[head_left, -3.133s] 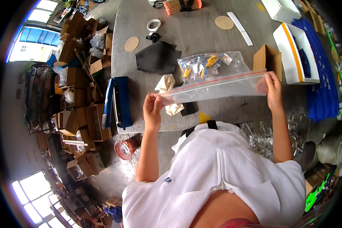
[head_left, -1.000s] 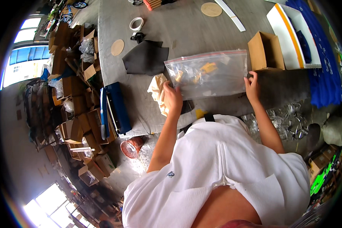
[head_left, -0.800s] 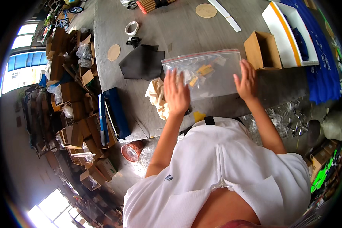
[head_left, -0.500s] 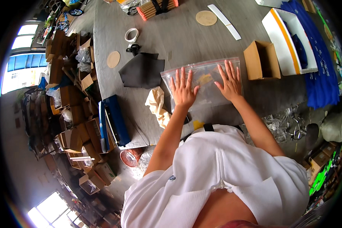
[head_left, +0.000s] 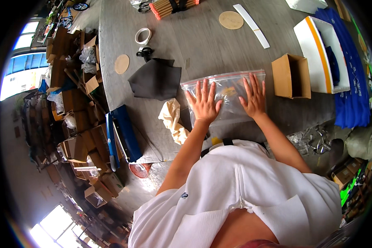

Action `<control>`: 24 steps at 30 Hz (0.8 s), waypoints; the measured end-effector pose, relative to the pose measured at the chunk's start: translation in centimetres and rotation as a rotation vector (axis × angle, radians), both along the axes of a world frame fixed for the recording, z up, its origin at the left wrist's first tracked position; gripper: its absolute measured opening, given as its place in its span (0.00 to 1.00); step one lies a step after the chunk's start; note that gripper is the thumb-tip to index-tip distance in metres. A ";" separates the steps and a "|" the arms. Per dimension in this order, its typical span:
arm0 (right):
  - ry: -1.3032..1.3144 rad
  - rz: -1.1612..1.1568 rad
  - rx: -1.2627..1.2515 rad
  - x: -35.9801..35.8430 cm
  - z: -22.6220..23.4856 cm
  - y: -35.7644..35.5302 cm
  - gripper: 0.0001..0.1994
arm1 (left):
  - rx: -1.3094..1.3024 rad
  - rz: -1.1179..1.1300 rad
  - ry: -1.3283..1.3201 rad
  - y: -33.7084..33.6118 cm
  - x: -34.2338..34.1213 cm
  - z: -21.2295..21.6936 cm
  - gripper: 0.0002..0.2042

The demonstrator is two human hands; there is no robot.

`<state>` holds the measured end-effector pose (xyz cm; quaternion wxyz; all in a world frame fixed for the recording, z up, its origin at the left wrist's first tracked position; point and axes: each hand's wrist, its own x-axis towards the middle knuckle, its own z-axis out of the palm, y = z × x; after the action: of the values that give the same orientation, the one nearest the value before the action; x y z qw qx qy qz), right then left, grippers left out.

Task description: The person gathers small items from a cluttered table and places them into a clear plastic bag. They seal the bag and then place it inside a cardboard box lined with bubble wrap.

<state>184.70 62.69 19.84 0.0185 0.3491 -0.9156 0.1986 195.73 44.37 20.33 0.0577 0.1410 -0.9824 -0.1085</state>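
Note:
A clear zip-lock bag with a red seal line along its far edge lies flat on the grey table. Something small and yellowish shows through its middle, too unclear to name. My left hand rests on the bag's left part, palm down, fingers spread. On its right part lies my right hand, likewise flat with the fingers apart. Left of the bag are a folded dark grey cloth and a crumpled cream cloth, the latter close to my left forearm.
An open cardboard box and a white box with an orange stripe stand to the right. Farther off lie a tape roll, a round disc, a white strip and bundled sticks. A blue sealer-like device sits at the left edge.
The view has shifted slightly, so the table things appear a little lower. Both hands stay flat on the bag, and a bright glint now shows on the plastic between them.

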 end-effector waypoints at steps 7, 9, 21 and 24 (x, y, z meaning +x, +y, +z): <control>-0.012 0.011 -0.012 -0.4 0.5 -0.4 0.35 | 0.021 0.037 0.006 0.1 -0.3 -0.3 0.35; 0.004 0.015 -0.051 -0.7 0.9 -0.2 0.34 | 0.022 0.045 -0.017 0.0 -0.1 -0.5 0.35; -0.163 0.341 -0.096 -6.6 2.6 -8.5 0.02 | 1.327 0.128 0.084 3.4 -1.4 4.1 0.09; -0.298 0.301 -0.169 -7.0 3.4 -8.2 0.02 | 1.694 0.303 0.088 3.6 -2.6 3.8 0.14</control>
<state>177.69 54.47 23.27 -0.1176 0.4457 -0.8261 0.3243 193.16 47.98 24.17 -0.0152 0.2618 -0.5376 -0.8013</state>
